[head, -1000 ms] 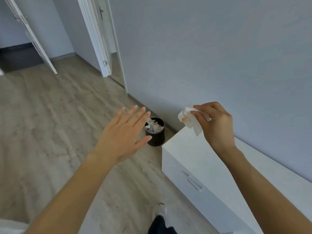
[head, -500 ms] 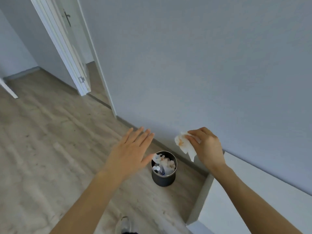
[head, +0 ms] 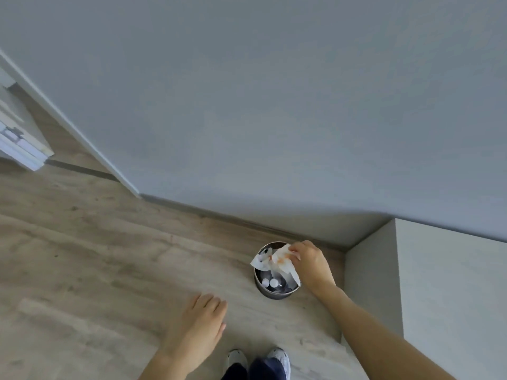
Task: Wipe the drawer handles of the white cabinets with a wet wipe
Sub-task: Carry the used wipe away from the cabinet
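My right hand (head: 311,263) pinches a crumpled white wet wipe (head: 282,260) with orange-brown stains, holding it directly over the mouth of a small dark round bin (head: 270,293). The bin stands on the wooden floor beside the white cabinet (head: 450,292), whose top and left side show at the right; no drawer handle is visible. My left hand (head: 200,329) hovers over the floor left of the bin, fingers together and flat, holding nothing.
The bin holds other crumpled wipes and small white-capped items. A grey wall (head: 274,105) with a baseboard runs behind it. A white door frame (head: 24,149) is at the far left. My shoes (head: 258,359) are at the bottom edge.
The view has tilted down and I have stepped closer to the bin. My right hand has lowered the stained wipe from beside the wall to just over the bin. My left hand dropped lower.
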`<state>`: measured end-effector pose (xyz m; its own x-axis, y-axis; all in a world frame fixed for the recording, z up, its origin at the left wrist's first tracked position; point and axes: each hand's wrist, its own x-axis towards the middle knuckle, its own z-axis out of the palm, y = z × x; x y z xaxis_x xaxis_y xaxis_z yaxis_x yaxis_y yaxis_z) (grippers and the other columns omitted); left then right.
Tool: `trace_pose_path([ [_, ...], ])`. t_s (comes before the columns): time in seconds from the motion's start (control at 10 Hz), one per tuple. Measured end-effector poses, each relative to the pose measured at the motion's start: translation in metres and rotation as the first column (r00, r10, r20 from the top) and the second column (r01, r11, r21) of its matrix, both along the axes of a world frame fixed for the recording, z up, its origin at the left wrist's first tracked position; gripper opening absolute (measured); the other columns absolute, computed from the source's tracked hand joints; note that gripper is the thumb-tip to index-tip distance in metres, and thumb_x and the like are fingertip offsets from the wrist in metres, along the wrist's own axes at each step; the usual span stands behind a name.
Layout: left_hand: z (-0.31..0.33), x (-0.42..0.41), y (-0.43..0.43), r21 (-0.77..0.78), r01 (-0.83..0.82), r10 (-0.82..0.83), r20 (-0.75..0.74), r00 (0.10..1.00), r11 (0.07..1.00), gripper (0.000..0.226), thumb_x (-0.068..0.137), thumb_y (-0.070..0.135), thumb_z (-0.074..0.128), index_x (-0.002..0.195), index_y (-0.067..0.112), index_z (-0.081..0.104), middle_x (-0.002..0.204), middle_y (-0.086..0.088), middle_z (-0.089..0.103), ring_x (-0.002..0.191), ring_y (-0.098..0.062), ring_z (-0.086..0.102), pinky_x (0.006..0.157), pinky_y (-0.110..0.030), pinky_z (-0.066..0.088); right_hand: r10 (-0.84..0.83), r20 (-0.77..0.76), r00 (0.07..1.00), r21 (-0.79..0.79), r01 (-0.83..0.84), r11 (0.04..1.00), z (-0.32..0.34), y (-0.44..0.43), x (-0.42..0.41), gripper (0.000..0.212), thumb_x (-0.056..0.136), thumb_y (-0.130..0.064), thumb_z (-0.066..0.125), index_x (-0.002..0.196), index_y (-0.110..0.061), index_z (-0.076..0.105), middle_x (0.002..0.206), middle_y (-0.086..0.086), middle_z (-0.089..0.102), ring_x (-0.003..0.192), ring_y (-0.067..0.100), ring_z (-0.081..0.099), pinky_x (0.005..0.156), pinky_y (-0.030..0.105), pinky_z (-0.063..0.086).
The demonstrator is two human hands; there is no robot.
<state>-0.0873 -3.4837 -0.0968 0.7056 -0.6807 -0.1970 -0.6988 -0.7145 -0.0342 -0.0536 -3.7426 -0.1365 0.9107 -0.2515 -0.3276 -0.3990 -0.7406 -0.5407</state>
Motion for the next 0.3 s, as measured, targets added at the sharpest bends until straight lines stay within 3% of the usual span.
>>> trace_pose_path([
  [0.1,-0.035,-0.005,0.014,-0.026,-0.029,0.026,-0.105,0.994,0.999,0.059,0.007,0.047,0.088,0.055,0.017,0.074,0.056,0.007,0.064,0.053,-0.008,0.064,0.065,-0.025,0.048,0.01,-0.053,0.999,-0.006,-0.01,1.0,-0.029,0.006,0.022,0.032,0.091,-0.005,0.051,0.121,-0.008,0.058,0.124,0.008,0.055,0.108,0.025,0.055,0.085,0.031,0.045],
  [0.2,-0.052,-0.007,0.024,-0.026,-0.042,0.036,-0.208,0.977,0.999,0.059,0.0,0.048,0.083,0.05,0.018,0.072,0.051,0.009,0.062,0.048,-0.006,0.062,0.047,-0.015,0.05,-0.075,-0.074,0.994,0.061,0.08,0.995,-0.047,0.005,0.036,0.035,0.089,-0.005,0.055,0.124,-0.01,0.056,0.126,0.008,0.055,0.11,0.024,0.054,0.089,0.028,0.043],
  [0.3,-0.055,-0.004,0.026,-0.057,-0.024,0.008,-0.259,0.966,0.998,0.045,0.016,0.049,0.078,0.049,0.019,0.072,0.05,0.009,0.061,0.051,-0.007,0.062,0.047,-0.015,0.05,-0.091,-0.115,0.989,0.058,0.098,0.993,-0.051,-0.001,0.035,0.037,0.089,-0.008,0.056,0.126,-0.01,0.054,0.123,0.009,0.057,0.109,0.024,0.054,0.091,0.028,0.041],
])
